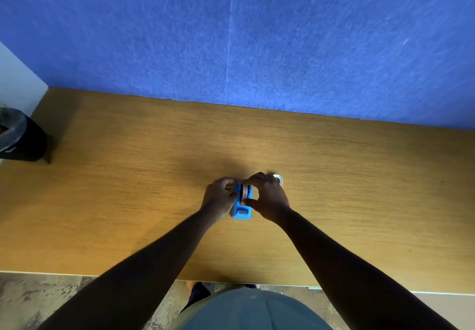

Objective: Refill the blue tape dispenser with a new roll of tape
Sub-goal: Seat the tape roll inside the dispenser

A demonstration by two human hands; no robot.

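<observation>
On the wooden desk [128, 188], both hands are gripping the blue tape dispenser [241, 210]. Left hand [218, 197] is pinching its side; right hand [267, 196] is pinching the tape roll [245, 191] seated inside.

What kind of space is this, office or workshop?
Probably an office desk or cubicle. A wood-grain desk backs onto a blue felt partition, a black bin stands by its corner, and both hands work a blue tape dispenser.

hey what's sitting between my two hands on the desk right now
In the head view, the blue tape dispenser stands between the left hand and right hand, a tape roll seated in it.
</observation>
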